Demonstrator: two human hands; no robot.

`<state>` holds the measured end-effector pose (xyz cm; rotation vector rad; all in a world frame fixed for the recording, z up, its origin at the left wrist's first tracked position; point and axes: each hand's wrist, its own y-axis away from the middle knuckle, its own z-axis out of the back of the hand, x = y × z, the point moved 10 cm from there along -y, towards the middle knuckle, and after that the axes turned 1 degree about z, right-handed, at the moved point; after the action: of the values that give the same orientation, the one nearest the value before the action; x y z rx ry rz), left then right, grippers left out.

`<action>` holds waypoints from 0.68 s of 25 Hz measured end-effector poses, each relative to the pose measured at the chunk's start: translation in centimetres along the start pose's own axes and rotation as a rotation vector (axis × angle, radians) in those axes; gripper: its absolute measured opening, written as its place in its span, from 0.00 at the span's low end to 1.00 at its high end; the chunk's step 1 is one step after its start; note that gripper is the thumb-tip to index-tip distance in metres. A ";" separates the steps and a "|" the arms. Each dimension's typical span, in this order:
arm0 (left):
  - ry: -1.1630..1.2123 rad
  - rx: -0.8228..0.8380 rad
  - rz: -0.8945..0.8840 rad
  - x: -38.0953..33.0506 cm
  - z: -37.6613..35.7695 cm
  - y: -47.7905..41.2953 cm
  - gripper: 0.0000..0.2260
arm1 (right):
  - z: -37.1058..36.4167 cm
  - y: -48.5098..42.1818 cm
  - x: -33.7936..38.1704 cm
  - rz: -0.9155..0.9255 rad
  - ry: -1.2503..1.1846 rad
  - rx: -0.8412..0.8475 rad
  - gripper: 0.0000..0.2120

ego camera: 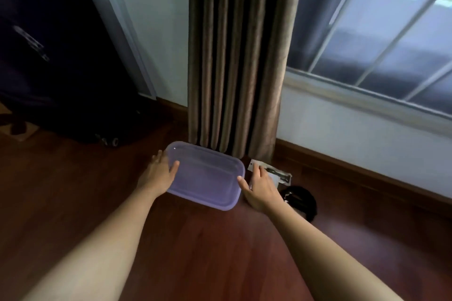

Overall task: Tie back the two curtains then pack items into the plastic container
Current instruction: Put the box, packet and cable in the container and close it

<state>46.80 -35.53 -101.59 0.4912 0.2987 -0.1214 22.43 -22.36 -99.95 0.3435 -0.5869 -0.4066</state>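
Note:
A purple translucent plastic container [208, 176] with its lid on lies on the wooden floor at the foot of a brown curtain [234, 56]. The curtain hangs gathered in folds beside the window. My left hand [159, 173] grips the container's left end, thumb on the lid. At the container's right end is my right hand [260, 188], thumb touching the rim and fingers spread. A small clear packet [281, 175] holding a dark item lies just behind my right hand. A black round object [300, 200] sits on the floor to the right of that wrist.
A dark suitcase [49, 56] leans against the wall at the left. The window [391, 32] with its white sill fills the upper right. A brown skirting board [354, 168] runs along the wall. Wooden floor [208, 252] extends toward me.

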 end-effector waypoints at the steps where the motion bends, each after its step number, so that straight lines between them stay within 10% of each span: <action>1: -0.005 -0.009 0.000 1.0 -1.8 -2.0 0.28 | -1.7 -1.5 -1.5 -0.014 -0.005 -0.010 0.37; 11: -0.162 -0.146 0.067 8.7 -9.8 -14.3 0.29 | -13.2 -10.3 -7.3 -0.137 0.009 -0.082 0.40; 17: 0.204 -0.127 0.117 10.7 -10.8 -15.7 0.25 | -15.4 -10.5 -8.1 -0.206 -0.049 -0.106 0.36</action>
<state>51.32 -44.53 -120.92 0.3939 0.4733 0.0625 22.61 -24.68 -120.16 0.2934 -0.5774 -0.6431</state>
